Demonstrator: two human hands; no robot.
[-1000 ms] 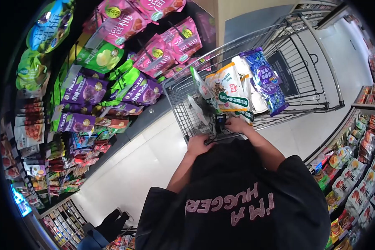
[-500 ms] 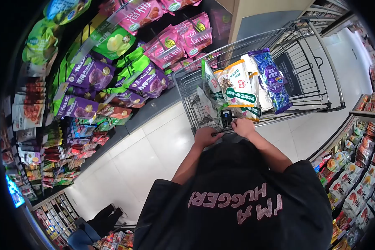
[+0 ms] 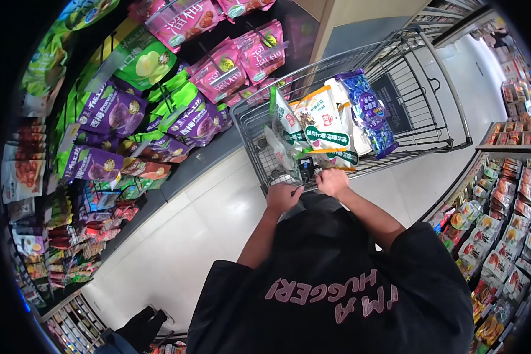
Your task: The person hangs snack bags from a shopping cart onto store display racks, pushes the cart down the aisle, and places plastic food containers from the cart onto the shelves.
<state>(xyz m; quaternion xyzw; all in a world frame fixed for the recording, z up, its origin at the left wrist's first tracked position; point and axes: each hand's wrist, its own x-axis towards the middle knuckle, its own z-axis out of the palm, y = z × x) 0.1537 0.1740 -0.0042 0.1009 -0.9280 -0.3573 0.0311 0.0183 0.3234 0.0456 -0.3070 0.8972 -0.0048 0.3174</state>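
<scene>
My left hand (image 3: 283, 197) and my right hand (image 3: 333, 182) are closed around the handle of a wire shopping cart (image 3: 446, 88), a short distance apart. Between them sits a small black device (image 3: 306, 169) on the cart's near end. Inside the basket lie several snack packages. A white bag with orange and green print (image 3: 324, 123) leans near my right hand, and a green-and-white bag (image 3: 287, 120) stands left of it. Farther along is a blue-purple bag (image 3: 369, 112), partly covering a white package (image 3: 345, 112). My fingers hide most of the handle.
Hanging purple prune bags (image 3: 113, 111) and pink bags (image 3: 258, 52) fill the rack on the left, close beside the cart. Packaged food shelves (image 3: 497, 236) line the right side. A pale tiled floor (image 3: 218, 221) runs between. Another person's dark-clothed legs (image 3: 140, 329) show at lower left.
Cart, hands and left rack have shifted leftward in the view. More of the right-hand shelves shows now. Both hands keep their grip on the handle. The other person's legs sit lower.
</scene>
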